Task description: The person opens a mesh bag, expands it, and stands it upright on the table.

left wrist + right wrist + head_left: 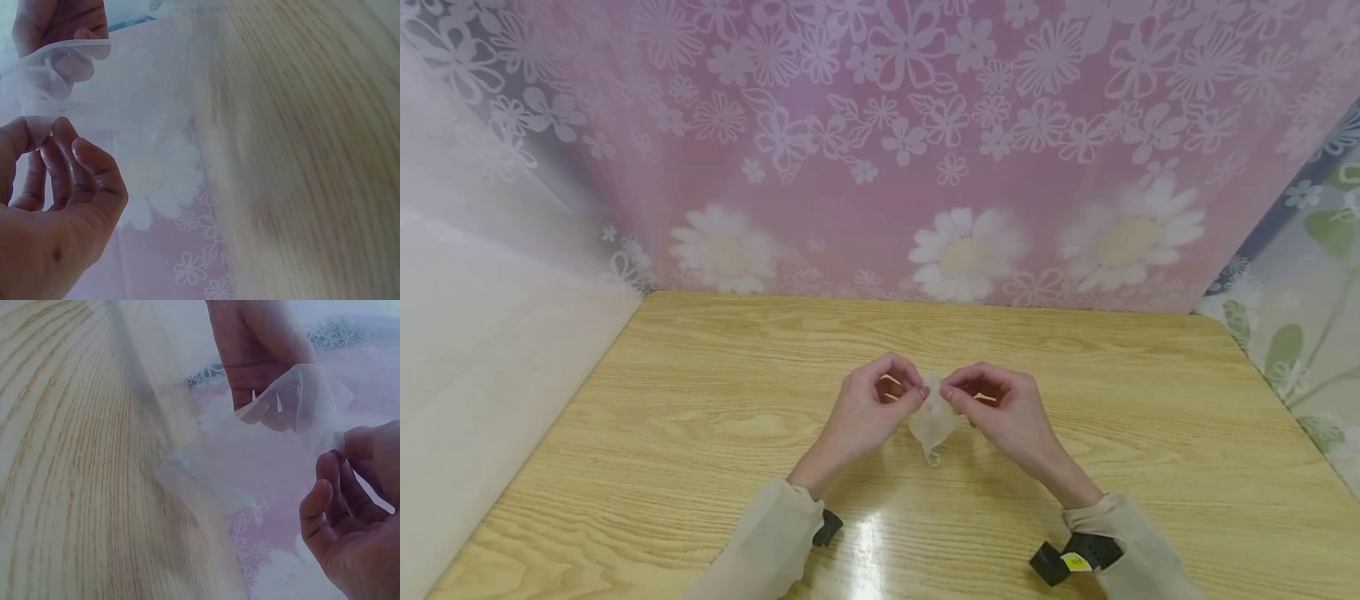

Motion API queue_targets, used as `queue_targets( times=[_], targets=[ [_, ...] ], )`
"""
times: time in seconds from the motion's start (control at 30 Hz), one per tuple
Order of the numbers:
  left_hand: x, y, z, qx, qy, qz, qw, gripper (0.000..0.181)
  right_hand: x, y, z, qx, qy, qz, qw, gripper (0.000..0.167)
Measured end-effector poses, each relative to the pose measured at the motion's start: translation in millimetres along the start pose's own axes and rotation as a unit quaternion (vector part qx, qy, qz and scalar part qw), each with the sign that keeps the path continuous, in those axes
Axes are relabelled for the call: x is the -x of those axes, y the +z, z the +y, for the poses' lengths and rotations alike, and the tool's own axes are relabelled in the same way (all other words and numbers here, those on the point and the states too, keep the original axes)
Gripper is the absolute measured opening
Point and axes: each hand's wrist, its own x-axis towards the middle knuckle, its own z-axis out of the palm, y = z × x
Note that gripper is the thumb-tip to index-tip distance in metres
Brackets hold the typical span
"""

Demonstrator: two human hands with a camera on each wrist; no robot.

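Note:
A small, sheer white bag hangs between both hands, just over the wooden table. A thin string loop dangles at its lower end in the head view. My left hand pinches one side of the bag's upper part between thumb and forefinger. On the other side, my right hand pinches it the same way. In the left wrist view, the see-through film stretches between the hands, with a straight edge on top. The right wrist view shows the bag's body drooping, blurred, toward the table.
A wood-grain table lies beneath the hands. Behind it hangs a pink floral curtain; pale fabric covers the left side and leaf-patterned fabric the right. Black wrist straps show at the sleeves.

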Motion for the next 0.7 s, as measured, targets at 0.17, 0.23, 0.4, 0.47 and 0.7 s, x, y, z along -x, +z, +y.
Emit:
queue_targets(
  times=[0.17, 0.23, 0.4, 0.47, 0.7],
  targets=[
    [-0.4, -1.7, -0.9, -0.005, -0.007, -0.005, 0.9999, 0.01, -1.1, 1.1, 0.1, 0.004, 0.002, 0.02, 0.9998, 0.006],
    [0.1, -2.8, 0.0, -0.007, -0.018, -0.015, 0.9997, 0.014, -1.4, 1.5, 0.6, 0.001, 0.001, 0.021, 0.9998, 0.007],
    [1.4, -3.6, 6.4, -0.027, -0.017, -0.037, 0.9988, 0.019, -1.2, 2.4, 0.7, 0.003, -0.001, 0.02, 0.9998, 0.009],
    [1.1, -2.6, 7.6, -0.036, -0.011, -0.034, 0.9987, 0.014, -1.0, 2.6, 0.0, 0.005, -0.002, 0.021, 0.9998, 0.011],
    [-0.9, -1.0, 2.6, -0.03, 0.005, 0.027, 0.9992, 0.007, -1.4, 0.6, -4.1, 0.009, 0.032, 0.008, 0.9994, 0.017]
  ],
)
